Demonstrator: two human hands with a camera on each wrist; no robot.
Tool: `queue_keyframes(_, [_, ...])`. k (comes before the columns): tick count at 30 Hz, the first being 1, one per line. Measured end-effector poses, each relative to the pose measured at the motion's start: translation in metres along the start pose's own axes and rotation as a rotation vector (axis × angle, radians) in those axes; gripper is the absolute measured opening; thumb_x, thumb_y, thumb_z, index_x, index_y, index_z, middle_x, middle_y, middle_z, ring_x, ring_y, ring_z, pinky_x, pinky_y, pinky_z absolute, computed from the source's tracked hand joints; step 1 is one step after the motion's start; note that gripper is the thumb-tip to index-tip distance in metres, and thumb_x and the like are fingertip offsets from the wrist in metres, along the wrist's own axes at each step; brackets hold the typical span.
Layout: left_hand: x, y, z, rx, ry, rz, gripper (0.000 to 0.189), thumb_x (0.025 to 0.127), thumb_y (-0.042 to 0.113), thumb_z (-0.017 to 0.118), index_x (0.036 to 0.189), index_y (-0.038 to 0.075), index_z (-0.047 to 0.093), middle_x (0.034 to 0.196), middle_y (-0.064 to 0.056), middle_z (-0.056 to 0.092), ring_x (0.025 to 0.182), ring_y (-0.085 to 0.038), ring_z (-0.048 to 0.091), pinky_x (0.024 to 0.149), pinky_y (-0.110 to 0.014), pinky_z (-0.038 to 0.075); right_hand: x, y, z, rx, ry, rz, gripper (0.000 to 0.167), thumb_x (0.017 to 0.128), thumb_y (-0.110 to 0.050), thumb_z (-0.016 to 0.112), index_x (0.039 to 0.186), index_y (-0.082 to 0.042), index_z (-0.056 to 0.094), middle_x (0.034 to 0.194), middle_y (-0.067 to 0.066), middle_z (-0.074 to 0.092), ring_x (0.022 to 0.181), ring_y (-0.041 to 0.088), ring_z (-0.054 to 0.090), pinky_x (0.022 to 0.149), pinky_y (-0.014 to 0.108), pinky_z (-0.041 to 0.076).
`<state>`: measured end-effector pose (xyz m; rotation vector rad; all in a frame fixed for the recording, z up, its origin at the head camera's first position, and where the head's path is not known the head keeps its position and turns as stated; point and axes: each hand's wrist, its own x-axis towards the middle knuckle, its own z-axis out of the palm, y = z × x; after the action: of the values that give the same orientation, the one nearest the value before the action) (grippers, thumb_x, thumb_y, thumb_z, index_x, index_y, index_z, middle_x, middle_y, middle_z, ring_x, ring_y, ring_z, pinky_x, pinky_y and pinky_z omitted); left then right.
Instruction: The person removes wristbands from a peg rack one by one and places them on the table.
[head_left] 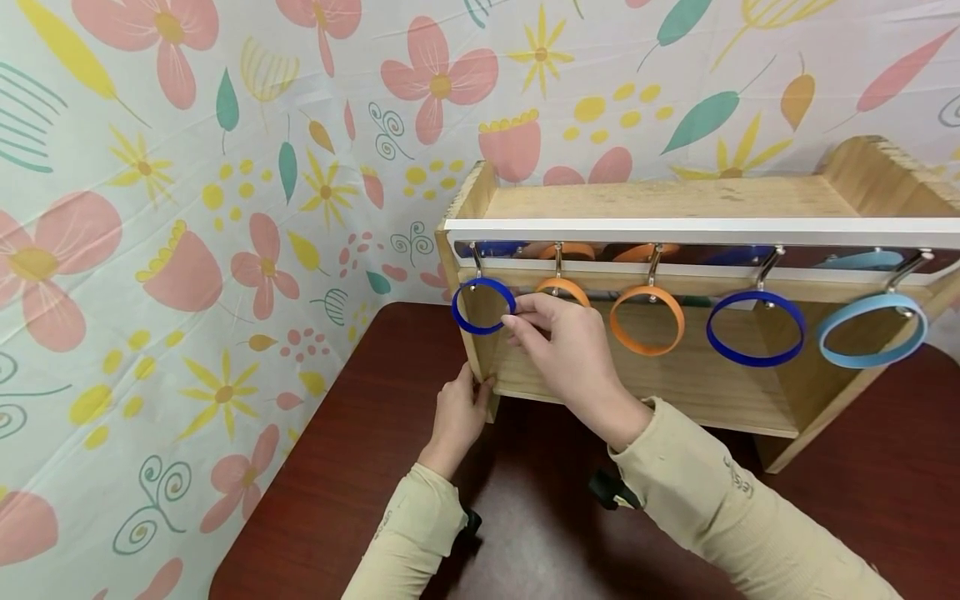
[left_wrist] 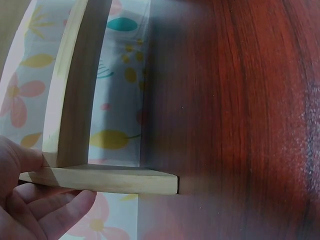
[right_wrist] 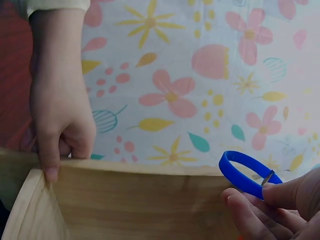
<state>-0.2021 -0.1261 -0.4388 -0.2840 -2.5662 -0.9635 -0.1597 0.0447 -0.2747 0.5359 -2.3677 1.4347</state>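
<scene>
A blue wristband (head_left: 456, 310) hangs from the leftmost hook of a wooden shelf (head_left: 712, 392). My right hand (head_left: 573, 354) pinches the band's right side between thumb and fingers; the right wrist view shows the same blue band (right_wrist: 235, 175) at the fingertips of the right hand (right_wrist: 280, 210). Low on the shelf's left side panel (head_left: 474, 333), my left hand (head_left: 457, 417) grips the edge. In the left wrist view the left hand (left_wrist: 40, 205) has its thumb on one face of the panel (left_wrist: 120, 180) and its fingers on the other.
Two orange wristbands (head_left: 648, 350), another blue band (head_left: 757, 362) and a light blue band (head_left: 870, 364) hang from hooks further right. A white-edged rail (head_left: 675, 225) bears the hooks. The shelf stands on a dark red table (head_left: 337, 467), before a flowered cloth (head_left: 300, 167).
</scene>
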Motion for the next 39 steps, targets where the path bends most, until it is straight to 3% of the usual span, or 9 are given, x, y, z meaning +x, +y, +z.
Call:
queue_keyframes(11, [0.002, 0.001, 0.0, -0.003, 0.025, 0.029, 0.016, 0.095, 0.017, 0.066, 0.1, 0.003, 0.06, 0.071, -0.007, 0.066, 0.059, -0.019, 0.062, 0.049, -0.03, 0.045, -0.003, -0.003, -0.004, 0.075, -0.004, -0.005, 0.018, 0.093, -0.01, 0.067, 0.107, 0.002, 0.068, 0.09, 0.009, 0.074, 0.074, 0.014, 0.071, 0.065, 0.024, 0.055])
queue_keyframes(20, [0.002, 0.003, 0.0, -0.015, 0.017, 0.01, 0.016, 0.095, 0.017, 0.066, 0.1, 0.003, 0.062, 0.075, -0.009, 0.068, 0.062, -0.018, 0.063, 0.051, -0.03, 0.047, -0.009, -0.007, -0.01, 0.094, -0.019, 0.007, 0.017, 0.093, -0.01, 0.067, 0.107, 0.0, 0.068, 0.091, 0.008, 0.074, 0.074, 0.013, 0.07, 0.067, 0.027, 0.056])
queue_keyframes(29, [0.001, 0.0, -0.003, -0.014, 0.003, -0.007, 0.014, 0.094, 0.019, 0.067, 0.093, 0.006, 0.061, 0.069, -0.004, 0.065, 0.059, -0.018, 0.061, 0.054, -0.035, 0.048, -0.02, -0.005, -0.017, 0.119, -0.054, 0.005, 0.016, 0.093, -0.008, 0.066, 0.107, 0.0, 0.068, 0.089, 0.006, 0.074, 0.075, 0.013, 0.07, 0.068, 0.026, 0.055])
queue_keyframes(39, [0.003, -0.003, -0.003, -0.034, -0.02, -0.007, 0.014, 0.094, 0.018, 0.066, 0.086, 0.009, 0.058, 0.065, 0.0, 0.061, 0.053, -0.011, 0.053, 0.052, -0.031, 0.044, -0.036, 0.007, -0.028, 0.174, -0.113, 0.086, 0.019, 0.094, -0.009, 0.066, 0.11, 0.002, 0.067, 0.089, 0.007, 0.074, 0.078, 0.02, 0.071, 0.07, 0.028, 0.056])
